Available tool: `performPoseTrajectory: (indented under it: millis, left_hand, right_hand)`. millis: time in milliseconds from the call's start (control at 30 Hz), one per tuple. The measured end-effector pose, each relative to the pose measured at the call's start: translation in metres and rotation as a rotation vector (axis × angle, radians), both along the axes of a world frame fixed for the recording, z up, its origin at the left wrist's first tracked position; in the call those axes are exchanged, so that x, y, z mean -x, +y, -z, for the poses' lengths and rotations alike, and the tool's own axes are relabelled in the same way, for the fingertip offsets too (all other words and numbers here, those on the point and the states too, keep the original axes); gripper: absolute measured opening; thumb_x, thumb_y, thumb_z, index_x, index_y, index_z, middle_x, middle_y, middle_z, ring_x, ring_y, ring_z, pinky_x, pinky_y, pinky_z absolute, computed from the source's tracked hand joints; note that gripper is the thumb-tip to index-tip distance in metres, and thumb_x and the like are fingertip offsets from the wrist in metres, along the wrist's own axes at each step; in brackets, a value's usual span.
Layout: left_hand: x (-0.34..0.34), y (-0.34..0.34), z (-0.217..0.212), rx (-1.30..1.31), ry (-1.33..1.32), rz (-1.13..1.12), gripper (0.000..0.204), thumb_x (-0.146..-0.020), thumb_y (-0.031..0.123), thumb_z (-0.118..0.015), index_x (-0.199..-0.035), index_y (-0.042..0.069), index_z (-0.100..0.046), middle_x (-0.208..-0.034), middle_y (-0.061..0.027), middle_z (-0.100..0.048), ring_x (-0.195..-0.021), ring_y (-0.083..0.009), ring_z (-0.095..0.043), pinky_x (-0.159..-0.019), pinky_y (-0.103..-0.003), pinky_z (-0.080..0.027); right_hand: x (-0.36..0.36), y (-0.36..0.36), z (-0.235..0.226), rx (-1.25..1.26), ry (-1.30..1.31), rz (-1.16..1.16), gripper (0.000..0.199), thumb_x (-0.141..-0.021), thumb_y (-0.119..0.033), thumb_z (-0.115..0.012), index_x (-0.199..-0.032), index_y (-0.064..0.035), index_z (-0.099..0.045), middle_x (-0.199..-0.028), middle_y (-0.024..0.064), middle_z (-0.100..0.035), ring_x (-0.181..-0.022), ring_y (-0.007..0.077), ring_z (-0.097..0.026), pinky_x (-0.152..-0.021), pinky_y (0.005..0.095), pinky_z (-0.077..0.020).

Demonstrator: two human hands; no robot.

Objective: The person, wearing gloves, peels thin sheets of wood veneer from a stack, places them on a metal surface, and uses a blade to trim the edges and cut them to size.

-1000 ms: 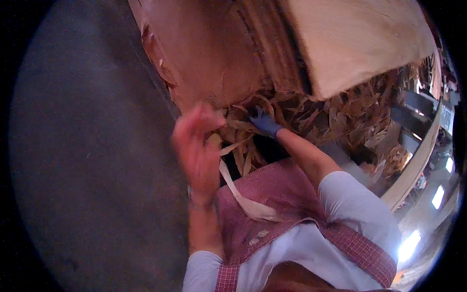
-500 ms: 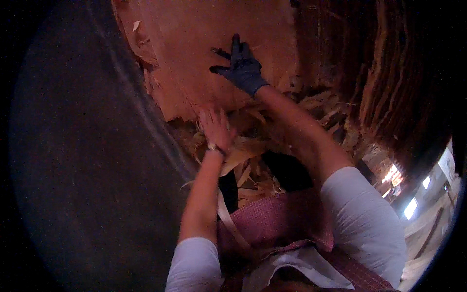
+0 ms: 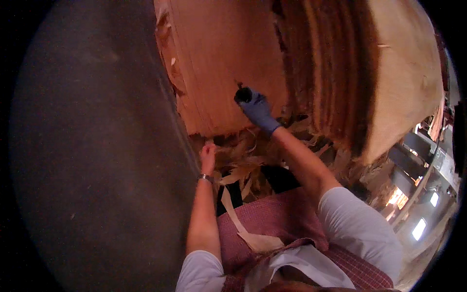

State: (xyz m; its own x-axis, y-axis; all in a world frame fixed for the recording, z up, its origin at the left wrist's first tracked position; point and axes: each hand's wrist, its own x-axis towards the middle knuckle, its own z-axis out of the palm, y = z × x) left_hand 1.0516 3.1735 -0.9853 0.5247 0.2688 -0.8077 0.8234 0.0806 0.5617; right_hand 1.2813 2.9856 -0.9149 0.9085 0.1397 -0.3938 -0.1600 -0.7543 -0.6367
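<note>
- Apron (image 3: 272,228), checked red: on your front, a pale strip (image 3: 243,228) lying across it.
- Your left hand (image 3: 208,156), bare, bracelet at the wrist: grip narrow, fingers curled among loose veneer scraps (image 3: 243,168); whether it holds one, you cannot tell.
- Your right hand (image 3: 253,108), blue glove: grip closed, pressed against the reddish veneer sheet (image 3: 219,63).
- Stacked sheets (image 3: 340,73): beyond, right.

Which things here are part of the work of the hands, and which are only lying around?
In the work:
- right hand in a blue glove, on the big veneer sheet
- bare left hand at that sheet's torn lower edge

Lying about:
- loose veneer scraps
- pale strip on the apron
- dark floor
</note>
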Motion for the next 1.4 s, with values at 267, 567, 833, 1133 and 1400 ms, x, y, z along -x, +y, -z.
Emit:
performPoseTrajectory:
  millis: [267, 567, 833, 1133, 1400]
  left_hand:
    - [-0.073, -0.011, -0.099, 0.085, -0.066, 0.002, 0.036, -0.094, 0.028, -0.061, -0.121, 0.004, -0.057, -0.104, -0.0035, -0.062, -0.086, -0.0120, -0.058, -0.078, -0.028, -0.048]
    - [0.073, -0.094, -0.172, -0.403, 0.020, 1.126, 0.042, -0.085, 0.039, -0.062, -0.112, 0.006, -0.062, -0.113, -0.0164, -0.058, -0.101, -0.0349, -0.057, -0.087, -0.047, -0.044]
    - [0.039, -0.081, -0.193, -0.449, 0.059, 1.115, 0.046, -0.080, 0.042, -0.066, -0.105, 0.004, -0.064, -0.096, -0.0141, -0.061, -0.092, -0.0327, -0.057, -0.076, -0.046, -0.043]
    - [0.072, -0.081, -0.216, -0.392, -0.036, 0.661, 0.034, -0.083, 0.032, -0.064, -0.101, 0.004, -0.066, -0.094, -0.0168, -0.066, -0.091, -0.0348, -0.062, -0.081, -0.048, -0.047]
    - [-0.044, 0.003, -0.209, 0.537, -0.370, -0.219, 0.049, -0.095, 0.044, -0.053, -0.130, 0.009, -0.052, -0.128, -0.0123, -0.058, -0.114, -0.0286, -0.057, -0.096, -0.041, -0.048]
  right_hand:
    - [0.093, -0.115, -0.048, 0.397, 0.417, -0.579, 0.043, -0.087, -0.036, -0.062, -0.118, -0.0059, -0.061, -0.117, 0.0185, -0.063, -0.111, 0.0366, -0.058, -0.092, 0.0423, -0.0462]
    - [0.071, -0.062, 0.082, 0.195, 0.190, -0.134, 0.083, -0.088, -0.047, -0.061, -0.147, 0.0002, -0.027, -0.152, 0.0223, -0.029, -0.137, 0.0444, -0.031, -0.108, 0.0472, -0.0358]
    - [0.057, 0.002, 0.186, 0.136, 0.063, 0.036, 0.060, -0.087, -0.037, -0.061, -0.135, -0.0055, -0.047, -0.135, 0.0247, -0.048, -0.123, 0.0451, -0.046, -0.098, 0.0476, -0.0437]
    - [-0.021, 0.033, -0.073, 0.272, 0.114, -0.126, 0.021, -0.088, -0.021, -0.054, -0.104, -0.0087, -0.061, -0.107, 0.0206, -0.061, -0.098, 0.0362, -0.061, -0.082, 0.0492, -0.0496]
    - [-0.071, -0.026, -0.501, 0.081, -0.429, -0.605, 0.014, -0.087, -0.023, -0.060, -0.084, -0.0089, -0.058, -0.083, 0.0137, -0.060, -0.078, 0.0337, -0.061, -0.067, 0.0439, -0.0496]
